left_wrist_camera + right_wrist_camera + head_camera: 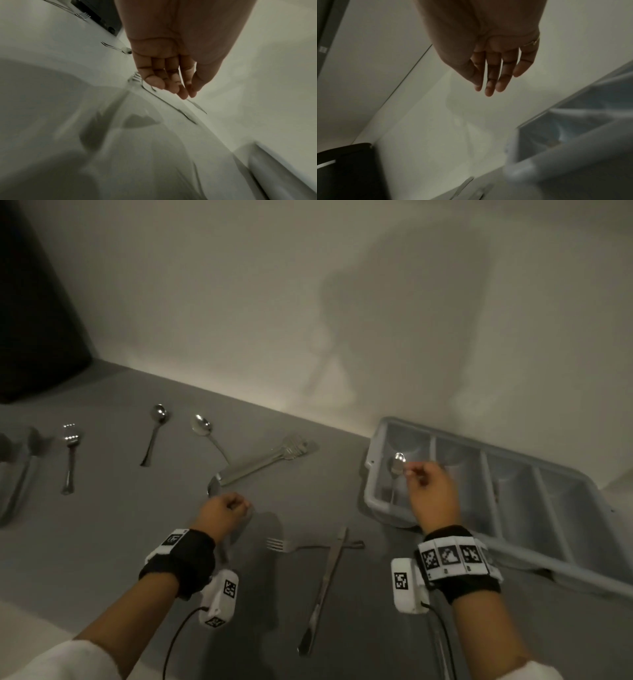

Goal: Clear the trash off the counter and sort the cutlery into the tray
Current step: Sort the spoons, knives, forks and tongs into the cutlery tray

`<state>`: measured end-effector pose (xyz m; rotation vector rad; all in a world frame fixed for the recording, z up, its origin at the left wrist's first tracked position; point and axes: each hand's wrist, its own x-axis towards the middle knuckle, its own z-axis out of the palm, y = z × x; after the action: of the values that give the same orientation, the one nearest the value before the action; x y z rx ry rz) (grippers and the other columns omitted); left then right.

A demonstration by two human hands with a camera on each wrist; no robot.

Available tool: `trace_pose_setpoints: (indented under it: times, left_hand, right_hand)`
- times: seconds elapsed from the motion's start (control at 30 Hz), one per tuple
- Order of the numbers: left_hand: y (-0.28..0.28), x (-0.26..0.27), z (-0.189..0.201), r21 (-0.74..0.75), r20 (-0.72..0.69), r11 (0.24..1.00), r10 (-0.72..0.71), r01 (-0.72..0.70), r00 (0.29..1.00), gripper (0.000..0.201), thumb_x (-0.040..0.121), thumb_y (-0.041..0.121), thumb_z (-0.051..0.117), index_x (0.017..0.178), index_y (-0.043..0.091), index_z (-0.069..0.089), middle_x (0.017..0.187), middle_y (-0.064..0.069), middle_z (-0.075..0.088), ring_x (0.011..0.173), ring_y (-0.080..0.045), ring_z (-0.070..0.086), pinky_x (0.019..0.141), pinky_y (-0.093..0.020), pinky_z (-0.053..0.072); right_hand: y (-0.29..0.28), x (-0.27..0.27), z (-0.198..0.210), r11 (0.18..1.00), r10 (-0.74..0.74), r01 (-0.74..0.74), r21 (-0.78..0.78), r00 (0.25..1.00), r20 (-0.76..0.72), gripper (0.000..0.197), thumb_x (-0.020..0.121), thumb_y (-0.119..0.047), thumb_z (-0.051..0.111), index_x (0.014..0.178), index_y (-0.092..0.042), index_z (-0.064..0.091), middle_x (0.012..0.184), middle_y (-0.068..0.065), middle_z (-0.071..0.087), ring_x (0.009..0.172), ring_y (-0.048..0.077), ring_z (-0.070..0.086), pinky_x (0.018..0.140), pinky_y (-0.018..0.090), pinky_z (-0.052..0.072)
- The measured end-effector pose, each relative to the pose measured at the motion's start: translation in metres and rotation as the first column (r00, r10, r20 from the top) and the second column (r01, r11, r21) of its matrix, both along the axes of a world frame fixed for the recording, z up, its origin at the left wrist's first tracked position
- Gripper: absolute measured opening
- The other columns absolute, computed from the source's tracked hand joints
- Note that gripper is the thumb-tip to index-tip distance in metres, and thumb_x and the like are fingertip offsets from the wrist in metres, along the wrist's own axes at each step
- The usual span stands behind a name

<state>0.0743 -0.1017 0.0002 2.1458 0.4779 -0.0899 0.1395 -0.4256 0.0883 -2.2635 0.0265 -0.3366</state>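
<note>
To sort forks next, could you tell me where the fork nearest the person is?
The fork lies on the counter, low-centre in the head view, left of the tray, a knife across its handle.

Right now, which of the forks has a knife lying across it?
The fork nearest the person, between the two wrists: a knife crosses its handle. The other forks lie farther back with nothing across them.

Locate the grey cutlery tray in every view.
Head: the tray sits mid-right, against the wall.
Left wrist: only the tray's blurred rim shows, in the bottom right corner.
Right wrist: the tray is blurred, along the right edge.
Shared landmark: the grey counter under it.
</note>
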Motion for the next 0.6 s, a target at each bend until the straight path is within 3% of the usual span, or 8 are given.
trace_pose_setpoints:
  times: [0.1, 0.17, 0.3, 0.33, 0.4, 0.47, 0.53, 0.6]
  left_hand:
    - [0.061, 0.007, 0.004, 0.01, 0.029, 1.0, 0.007, -0.008, 1.0, 0.016, 0.088, 0.017, 0.057, 0.089, 0.003, 0.065, 0.088, -0.018, 0.067, 0.086, -0.029, 0.062, 0.08, -0.031, 0.043]
    - [0.103, 0.013, 0.004, 0.005, 0.054, 1.0, 0.027, -0.028, 0.998, 0.017, 0.087, 0.017, 0.058, 0.09, 0.002, 0.065, 0.089, -0.018, 0.068, 0.084, -0.027, 0.062, 0.082, -0.034, 0.045]
    - [0.184, 0.009, 0.004, 0.001, 0.019, 0.994, 0.11, -0.11, 0.994, 0.017, 0.087, 0.018, 0.058, 0.092, 0.003, 0.065, 0.082, -0.012, 0.063, 0.085, -0.029, 0.061, 0.079, -0.031, 0.043]
    - [0.201, 0.007, 0.004, 0.001, 0.017, 0.992, 0.13, -0.13, 0.991, 0.016, 0.087, 0.019, 0.058, 0.09, 0.005, 0.065, 0.08, -0.011, 0.063, 0.086, -0.031, 0.062, 0.078, -0.032, 0.043]
    - [0.229, 0.004, 0.005, 0.008, 0.008, 0.985, 0.173, -0.173, 0.985, 0.015, 0.087, 0.021, 0.058, 0.088, 0.008, 0.065, 0.08, -0.011, 0.063, 0.087, -0.03, 0.062, 0.075, -0.031, 0.043]
    - [0.25, 0.004, 0.003, 0.004, 0.007, 0.979, 0.206, -0.206, 0.978, 0.015, 0.087, 0.021, 0.057, 0.088, 0.008, 0.065, 0.084, -0.013, 0.066, 0.088, -0.03, 0.063, 0.075, -0.029, 0.042]
    - [0.265, 0.005, 0.0, 0.002, -0.003, 0.973, 0.231, -0.231, 0.973, 0.018, 0.087, 0.021, 0.058, 0.093, 0.006, 0.065, 0.093, -0.017, 0.069, 0.092, -0.03, 0.063, 0.079, -0.031, 0.045]
    - [0.274, 0.01, -0.003, 0.018, -0.022, 0.972, 0.234, -0.233, 0.972, 0.022, 0.087, 0.022, 0.057, 0.098, 0.004, 0.065, 0.099, -0.018, 0.069, 0.095, -0.031, 0.062, 0.084, -0.032, 0.046]
  right_hand:
    - [0.08, -0.004, -0.011, 0.998, 0.048, -0.046, 0.039, 0.996, -0.069, 0.013, 0.088, -0.011, 0.054, 0.095, -0.009, 0.065, 0.09, 0.003, 0.062, 0.081, 0.016, 0.056, 0.076, 0.024, 0.04]
    - [0.13, 0.002, -0.027, 0.996, 0.081, -0.071, 0.059, 0.979, -0.186, 0.013, 0.088, -0.014, 0.054, 0.09, -0.007, 0.065, 0.089, 0.006, 0.064, 0.084, 0.019, 0.058, 0.077, 0.025, 0.042]
    - [0.217, 0.016, -0.066, 0.988, 0.136, -0.091, 0.124, 0.893, -0.429, 0.023, 0.085, -0.025, 0.06, 0.063, -0.023, 0.054, 0.089, 0.017, 0.071, 0.085, 0.032, 0.066, 0.082, 0.046, 0.054]
    - [0.237, 0.018, -0.073, 0.986, 0.152, -0.102, 0.129, 0.867, -0.474, 0.023, 0.085, -0.025, 0.06, 0.063, -0.025, 0.053, 0.089, 0.017, 0.071, 0.082, 0.032, 0.066, 0.079, 0.044, 0.056]
    - [0.275, 0.023, -0.08, 0.978, 0.189, -0.103, 0.183, 0.809, -0.557, 0.013, 0.087, -0.023, 0.059, 0.075, -0.019, 0.056, 0.083, 0.013, 0.069, 0.065, 0.024, 0.063, 0.058, 0.025, 0.055]
    - [0.306, 0.029, -0.081, 0.966, 0.205, -0.047, 0.254, 0.737, -0.644, 0.012, 0.089, -0.025, 0.056, 0.092, -0.014, 0.052, 0.069, 0.006, 0.061, 0.041, 0.012, 0.054, 0.035, 0.013, 0.039]
    - [0.329, 0.038, -0.084, 0.959, 0.19, 0.03, 0.283, 0.674, -0.714, 0.02, 0.09, -0.031, 0.055, 0.092, -0.012, 0.052, 0.064, 0.005, 0.057, 0.034, 0.011, 0.05, 0.034, 0.015, 0.037]
    - [0.344, 0.047, -0.09, 0.951, 0.177, 0.08, 0.299, 0.651, -0.738, 0.03, 0.088, -0.036, 0.056, 0.083, -0.007, 0.057, 0.072, 0.011, 0.063, 0.047, 0.02, 0.053, 0.044, 0.024, 0.043]
